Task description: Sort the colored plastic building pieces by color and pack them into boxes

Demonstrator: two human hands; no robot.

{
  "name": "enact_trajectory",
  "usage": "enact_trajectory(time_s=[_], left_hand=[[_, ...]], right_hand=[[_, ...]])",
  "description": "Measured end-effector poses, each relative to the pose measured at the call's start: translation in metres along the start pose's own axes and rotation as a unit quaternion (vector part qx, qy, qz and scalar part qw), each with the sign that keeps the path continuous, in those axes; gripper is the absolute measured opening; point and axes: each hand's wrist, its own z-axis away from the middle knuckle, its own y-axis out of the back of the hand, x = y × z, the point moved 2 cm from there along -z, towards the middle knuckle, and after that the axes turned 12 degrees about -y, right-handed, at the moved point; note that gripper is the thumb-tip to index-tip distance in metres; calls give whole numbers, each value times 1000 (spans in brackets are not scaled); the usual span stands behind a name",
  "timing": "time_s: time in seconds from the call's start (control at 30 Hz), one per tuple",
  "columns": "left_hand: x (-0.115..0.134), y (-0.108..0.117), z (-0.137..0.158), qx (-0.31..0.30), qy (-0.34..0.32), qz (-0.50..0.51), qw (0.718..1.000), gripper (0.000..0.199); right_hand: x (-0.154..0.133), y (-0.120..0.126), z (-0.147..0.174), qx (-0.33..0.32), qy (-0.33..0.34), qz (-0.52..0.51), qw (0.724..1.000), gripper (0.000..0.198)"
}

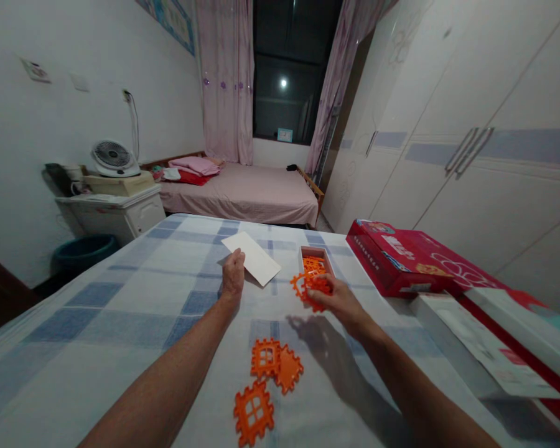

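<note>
My left hand [234, 274] is closed on the near left edge of a flat white card [256, 258], tilted over the checked cloth. Between the fingers and thumb of my right hand [338, 302] are orange plastic pieces with toothed edges [303, 287]; how many is hard to tell. Just beyond them stands a small open box [329, 261] with more orange pieces [313, 264] inside. Nearer to me lie a square orange window piece [266, 359], a solid toothed piece [289, 368] touching it, and another window piece [254, 412].
A red box [396, 255] sits on the right of the cloth-covered table [135, 311], with white boxes [476, 342] nearer me. Past the table are a bed [256, 193], a cabinet [144, 214] with a fan [114, 157], and a wardrobe [448, 93].
</note>
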Motion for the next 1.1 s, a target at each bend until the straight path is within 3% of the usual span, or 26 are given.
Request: enact_trajectory(time_s=[0.07, 0.17, 0.27, 0.37, 0.6, 0.77, 0.9, 1.0, 1.1], left_hand=[[1, 0, 0, -5, -4, 1, 1000, 34], [2, 1, 2, -9, -8, 4, 1000, 34], [3, 2, 2, -8, -10, 4, 1000, 34], [2, 2, 1, -8, -7, 7, 1000, 36], [0, 1, 1, -7, 4, 10, 1000, 37], [4, 2, 3, -11, -4, 3, 1000, 38], [7, 3, 3, -13, -12, -1, 1000, 36], [7, 2, 2, -14, -11, -1, 1000, 37], [5, 1, 1, -13, -9, -2, 1000, 37]], right_hand=[[-5, 24, -23, 50, -5, -36, 998, 42], [-14, 44, -58, 98, -12, 47, 994, 38], [-18, 49, -82, 140, -14, 167, 976, 33], [-13, 50, -89, 191, -13, 221, 956, 34], [15, 49, -66, 193, 3, 310, 931, 34], [20, 39, -58, 215, 30, 385, 897, 28], [13, 37, -57, 227, 18, 363, 903, 25], [1, 35, -43, 251, 48, 341, 904, 25], [-13, 19, -10, 172, 122, 305, 928, 24]])
